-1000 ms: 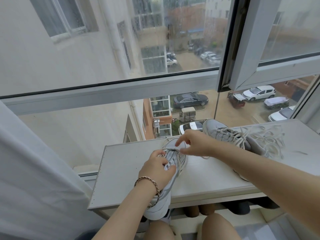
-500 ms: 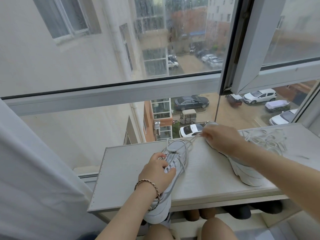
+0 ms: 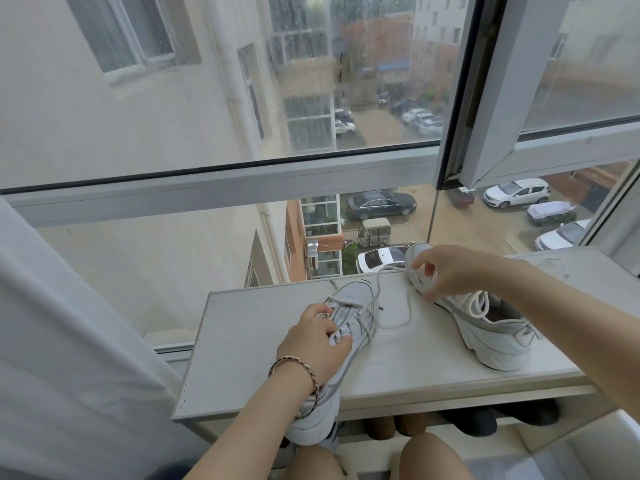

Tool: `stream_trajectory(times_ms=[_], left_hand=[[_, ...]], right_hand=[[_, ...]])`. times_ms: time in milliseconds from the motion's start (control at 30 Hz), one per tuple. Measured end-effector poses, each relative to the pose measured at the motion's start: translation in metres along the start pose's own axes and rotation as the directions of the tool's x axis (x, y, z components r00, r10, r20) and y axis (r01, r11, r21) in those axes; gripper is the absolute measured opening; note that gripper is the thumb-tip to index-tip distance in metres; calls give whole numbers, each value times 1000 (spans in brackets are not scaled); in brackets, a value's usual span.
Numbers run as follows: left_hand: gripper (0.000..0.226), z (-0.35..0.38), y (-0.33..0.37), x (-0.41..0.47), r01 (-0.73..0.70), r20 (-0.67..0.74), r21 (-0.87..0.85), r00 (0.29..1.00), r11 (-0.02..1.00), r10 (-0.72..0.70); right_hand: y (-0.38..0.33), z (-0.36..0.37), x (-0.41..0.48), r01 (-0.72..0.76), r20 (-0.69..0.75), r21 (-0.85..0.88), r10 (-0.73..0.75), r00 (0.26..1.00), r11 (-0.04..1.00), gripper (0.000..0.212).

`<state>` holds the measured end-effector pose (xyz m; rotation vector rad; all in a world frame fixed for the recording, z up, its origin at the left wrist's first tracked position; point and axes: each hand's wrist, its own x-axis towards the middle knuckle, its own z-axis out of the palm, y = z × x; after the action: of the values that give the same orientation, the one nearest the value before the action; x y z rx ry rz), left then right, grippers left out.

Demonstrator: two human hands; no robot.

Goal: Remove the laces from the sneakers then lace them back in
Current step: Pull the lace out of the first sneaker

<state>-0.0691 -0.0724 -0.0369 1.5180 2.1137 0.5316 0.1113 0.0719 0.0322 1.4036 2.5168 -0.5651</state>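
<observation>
A white sneaker (image 3: 353, 303) lies on the white shelf top (image 3: 242, 341), toe pointing at the window, heel hanging over the front edge. My left hand (image 3: 311, 341) grips its upper by the eyelets. A white lace (image 3: 377, 296) runs from its front eyelets in a slack loop across the shelf up to my right hand (image 3: 446, 271), which pinches it. That hand hovers over the toe of the second white sneaker (image 3: 495, 337), which stands to the right with its own lace (image 3: 478, 303) loose in the eyelets.
The shelf stands against a large window; an open sash (image 3: 519, 98) juts in at upper right. A white curtain (image 3: 52, 341) hangs on the left. Dark and brown shoes (image 3: 467, 420) sit under the shelf. My knees are below the front edge.
My right hand left the near sneaker's eyelets and drew the lace up and to the right, over the second sneaker's toe. The lace, taut before, now hangs slack. My left hand kept its grip.
</observation>
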Motion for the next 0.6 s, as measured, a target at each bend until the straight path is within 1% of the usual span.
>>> stream_trajectory(times_ms=[33, 67, 100, 133, 167, 233, 267, 300, 333, 367, 433, 467, 500, 600], left_hand=[[38, 0, 0, 0, 3, 1, 6, 1000, 1000, -3], [38, 0, 0, 0, 4, 2, 9, 1000, 1000, -4], [38, 0, 0, 0, 5, 1, 9, 1000, 1000, -5], [39, 0, 0, 0, 5, -1, 7, 1000, 1000, -5], [40, 1, 0, 0, 5, -5, 5, 1000, 1000, -5], [40, 1, 0, 0, 6, -6, 9, 1000, 1000, -6], [40, 1, 0, 0, 7, -5, 11, 1000, 1000, -7], [39, 1, 0, 0, 8, -3, 10, 1000, 1000, -8], [39, 0, 0, 0, 7, -2, 8, 1000, 1000, -7], [39, 0, 0, -1, 5, -1, 6, 1000, 1000, -5], [37, 0, 1, -1, 1, 0, 4, 1000, 1000, -1], [35, 0, 1, -2, 0, 1, 2, 1000, 1000, 0], [33, 0, 1, -1, -1, 0, 0, 1000, 1000, 1], [32, 0, 0, 1, 4, 2, 6, 1000, 1000, -4]], right_hand=[[-7, -2, -5, -3, 61, -77, 7, 998, 997, 62], [-15, -5, -10, 9, 94, -90, 0, 996, 996, 71], [-25, -9, -16, 37, 81, -74, -31, 996, 997, 69], [-31, -11, -16, 56, 33, -58, -54, 998, 997, 58], [-37, -12, -17, 70, -50, -80, -74, 996, 994, 45], [-47, -10, -15, 42, -226, -213, -91, 970, 976, 22], [-51, -5, -10, 31, -301, -265, -114, 947, 964, 19], [-55, 0, -6, 40, -330, -273, -133, 935, 961, 19], [-58, 7, -1, 77, -308, -239, -151, 939, 968, 20], [-61, 16, 3, 138, -251, -178, -181, 951, 974, 21], [-63, 36, 12, 246, -78, -94, -253, 964, 965, 28], [-62, 46, 16, 257, -10, -76, -258, 966, 964, 32], [-60, 52, 20, 242, 26, -66, -241, 970, 968, 34], [-52, 62, 29, 193, 37, -34, -192, 981, 981, 32]])
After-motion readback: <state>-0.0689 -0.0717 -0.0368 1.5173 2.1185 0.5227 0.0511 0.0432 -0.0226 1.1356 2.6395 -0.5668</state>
